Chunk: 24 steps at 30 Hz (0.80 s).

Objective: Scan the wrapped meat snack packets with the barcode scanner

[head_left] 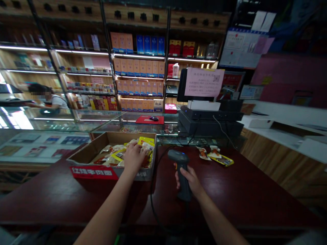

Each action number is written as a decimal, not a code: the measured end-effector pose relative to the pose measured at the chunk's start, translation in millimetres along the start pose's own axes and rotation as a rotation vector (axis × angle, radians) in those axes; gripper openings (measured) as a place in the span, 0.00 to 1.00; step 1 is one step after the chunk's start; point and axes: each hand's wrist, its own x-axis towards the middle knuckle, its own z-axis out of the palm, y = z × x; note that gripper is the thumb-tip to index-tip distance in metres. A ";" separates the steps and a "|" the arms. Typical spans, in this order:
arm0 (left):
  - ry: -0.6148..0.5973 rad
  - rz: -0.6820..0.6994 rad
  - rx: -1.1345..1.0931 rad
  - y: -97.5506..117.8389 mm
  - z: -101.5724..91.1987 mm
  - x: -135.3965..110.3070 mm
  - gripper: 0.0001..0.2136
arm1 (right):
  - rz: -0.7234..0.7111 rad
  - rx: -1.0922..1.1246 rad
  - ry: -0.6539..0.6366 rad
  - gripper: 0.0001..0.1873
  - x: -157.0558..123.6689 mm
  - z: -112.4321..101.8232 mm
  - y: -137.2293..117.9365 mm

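My left hand [133,157] reaches into a cardboard box [87,153] of small snack packets [120,153] on the dark red counter, its fingers curled down onto a packet at the box's right side. My right hand [190,180] grips the handle of a dark grey barcode scanner [180,166], which points away from me, its cable trailing back toward me. Three loose snack packets [216,156] lie on the counter to the right of the scanner.
A register terminal [209,120] with a screen and pink notice stands behind the counter [242,190]. Glass display cases [63,119] run to the left, where another person [47,98] sits. Shelves of boxed goods [139,68] fill the back wall. A red mouse pad [149,119] lies on the glass.
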 end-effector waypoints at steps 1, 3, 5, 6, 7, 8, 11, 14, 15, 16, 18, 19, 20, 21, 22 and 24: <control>0.014 0.010 -0.014 2.9 2.0 -0.8 0.12 | -0.001 0.000 0.008 0.24 -1.4 -1.4 -0.3; 0.049 0.042 -0.056 12.3 6.2 -2.7 0.12 | -0.001 0.000 0.034 0.24 -4.4 -5.9 -0.9; 0.069 0.086 -0.116 27.0 11.1 -5.6 0.11 | -0.007 0.001 0.067 0.24 -7.6 -12.8 -1.5; 0.068 0.114 -0.149 36.2 14.3 -7.6 0.10 | -0.013 -0.001 0.083 0.24 -9.4 -17.4 -1.9; 0.060 0.143 -0.183 46.6 18.3 -10.2 0.10 | -0.020 -0.005 0.101 0.24 -11.2 -22.8 -2.3; 0.041 0.175 -0.221 57.7 23.4 -13.1 0.09 | -0.029 -0.011 0.120 0.23 -13.1 -29.2 -3.0; -0.098 0.252 -0.363 93.7 47.5 -23.6 0.09 | -0.052 -0.029 0.205 0.22 -19.5 -54.4 -5.5; -0.334 0.224 -0.490 127.8 84.7 -33.9 0.10 | -0.078 -0.028 0.340 0.23 -25.5 -85.6 -7.7; -0.413 0.184 -0.516 138.2 98.6 -36.9 0.10 | -0.090 -0.025 0.387 0.23 -27.2 -95.8 -8.0; -0.489 0.140 -0.535 148.0 112.4 -39.8 0.10 | -0.106 -0.022 0.435 0.23 -28.7 -105.2 -8.0; -0.605 0.067 -0.551 166.1 137.7 -44.9 0.10 | -0.141 -0.004 0.521 0.22 -30.9 -120.1 -7.1; -0.637 0.056 -0.551 174.6 148.8 -47.1 0.11 | -0.161 0.010 0.555 0.21 -31.5 -125.3 -6.3; -0.648 0.067 -0.547 182.6 158.6 -49.0 0.13 | -0.180 0.024 0.578 0.21 -31.9 -129.0 -5.4; -0.641 0.095 -0.546 190.3 167.4 -50.5 0.16 | -0.196 0.035 0.592 0.21 -32.0 -131.2 -4.6; -0.623 0.131 -0.547 197.6 175.2 -51.7 0.19 | -0.209 0.041 0.595 0.21 -31.9 -132.3 -3.8; -0.589 0.198 -0.562 210.8 188.9 -53.1 0.24 | -0.223 0.034 0.589 0.22 -31.4 -132.3 -2.9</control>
